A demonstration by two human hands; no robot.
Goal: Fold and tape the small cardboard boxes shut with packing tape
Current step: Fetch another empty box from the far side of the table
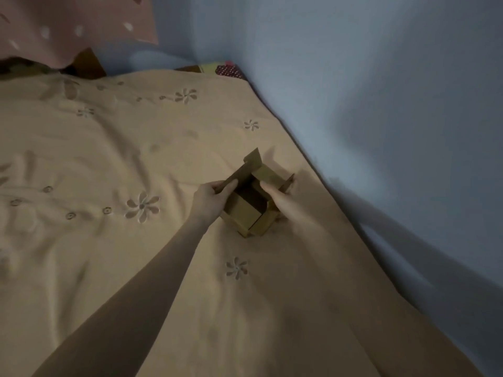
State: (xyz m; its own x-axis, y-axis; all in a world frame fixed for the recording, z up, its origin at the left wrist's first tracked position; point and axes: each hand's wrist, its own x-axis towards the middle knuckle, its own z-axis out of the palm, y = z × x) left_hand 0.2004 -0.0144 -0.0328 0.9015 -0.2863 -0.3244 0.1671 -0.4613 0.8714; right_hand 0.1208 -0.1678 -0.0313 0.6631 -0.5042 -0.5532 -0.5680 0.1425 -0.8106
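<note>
A small brown cardboard box (pixel 251 213) stands on the bed with its top flaps up and its dark inside showing. My left hand (pixel 213 198) pinches the left flap between thumb and fingers. On the box's right side, my right hand (pixel 277 195) holds the right flap, with fingers along its inner face and the thumb side blurred. The far flap sticks up behind both hands. No packing tape is in view.
The box sits on a beige bedsheet (pixel 122 159) with embroidered flowers. A blue wall (pixel 381 104) runs close along the right edge of the bed. A pink dotted pillow (pixel 76 28) and some dark cardboard lie at the far end.
</note>
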